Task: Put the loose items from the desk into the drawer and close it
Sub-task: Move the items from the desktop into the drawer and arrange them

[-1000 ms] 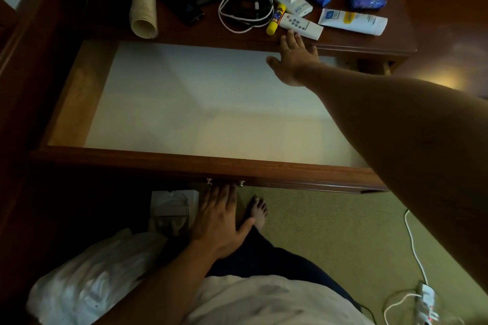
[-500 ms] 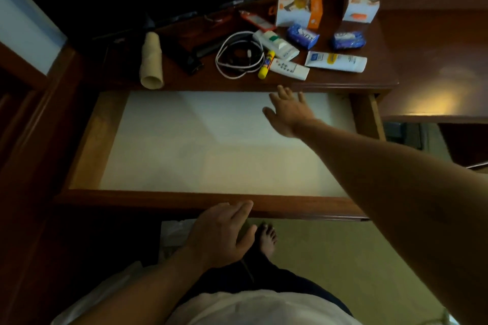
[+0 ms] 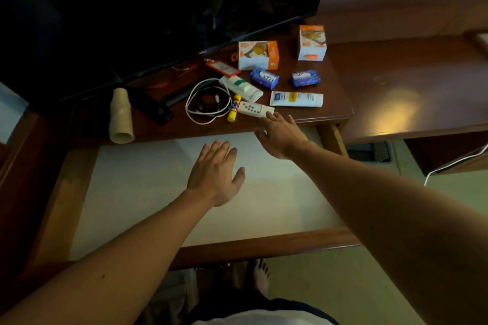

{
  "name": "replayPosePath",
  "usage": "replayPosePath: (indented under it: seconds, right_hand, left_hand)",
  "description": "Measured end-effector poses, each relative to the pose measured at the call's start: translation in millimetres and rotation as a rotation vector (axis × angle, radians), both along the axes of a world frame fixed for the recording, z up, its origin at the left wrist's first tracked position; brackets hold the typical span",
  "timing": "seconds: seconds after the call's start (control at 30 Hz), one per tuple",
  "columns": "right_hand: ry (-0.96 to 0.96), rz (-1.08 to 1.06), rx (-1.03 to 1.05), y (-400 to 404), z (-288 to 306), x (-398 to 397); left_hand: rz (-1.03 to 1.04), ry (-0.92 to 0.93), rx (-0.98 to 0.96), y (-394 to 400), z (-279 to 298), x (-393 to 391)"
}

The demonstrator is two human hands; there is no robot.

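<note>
The wide drawer (image 3: pixel 264 244) stands pulled out, its pale lined bottom bare. On the dark wooden desk (image 3: pixel 303 60) lie a white remote (image 3: pixel 253 109), a yellow glue stick (image 3: pixel 234 108), a coiled white cable (image 3: pixel 207 101), two white tubes (image 3: pixel 295 99) (image 3: pixel 241 86), two blue packets (image 3: pixel 264 78) (image 3: pixel 305 78), two orange-white boxes (image 3: pixel 258 55) (image 3: pixel 312 43) and a red tag (image 3: pixel 221 67). My right hand (image 3: pixel 281 133) stretches out flat, fingertips at the remote's near end. My left hand (image 3: pixel 215 171) hovers flat over the drawer.
A stack of paper cups (image 3: pixel 121 116) lies on its side at the desk's left. A dark screen (image 3: pixel 158 13) stands behind the items, with a black object (image 3: pixel 155 108) beneath it. A lower side table (image 3: pixel 412 92) adjoins on the right. My bare foot (image 3: pixel 261 278) shows below the drawer front.
My left hand has risen from below the drawer front to over the drawer. My right hand has reached forward to the remote. The view has tilted up.
</note>
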State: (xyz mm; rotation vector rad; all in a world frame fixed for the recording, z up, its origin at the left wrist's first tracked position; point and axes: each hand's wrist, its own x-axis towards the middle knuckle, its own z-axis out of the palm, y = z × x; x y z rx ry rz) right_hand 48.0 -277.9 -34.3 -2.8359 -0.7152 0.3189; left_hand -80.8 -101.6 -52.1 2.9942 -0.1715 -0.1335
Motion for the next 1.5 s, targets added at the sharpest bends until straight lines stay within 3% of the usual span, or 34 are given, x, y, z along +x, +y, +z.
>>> replayPosePath:
  seconds: [0.47, 0.8, 1.17, 1.37, 1.5]
  right_hand:
    - [0.084, -0.217, 0.134, -30, 43, 30]
    - [0.057, -0.29, 0.208, -59, 37, 137]
    - [0.028, -0.364, 0.104, -77, 0, 287]
    - [0.003, -0.255, -0.043, -83, -6, 309]
    - [-0.098, -0.232, -0.101, -86, 1, 299]
  left_hand:
    - [-0.016, -0.061, -0.132, -3, 30, 128]
    - [0.109, -0.111, -0.242, -45, 35, 246]
    - [0.473, 0.036, 0.008, -92, 14, 385]
    - [0.445, 0.024, 0.019, -105, 4, 394]
    - [0.3, 0.004, -0.042, -103, 1, 394]
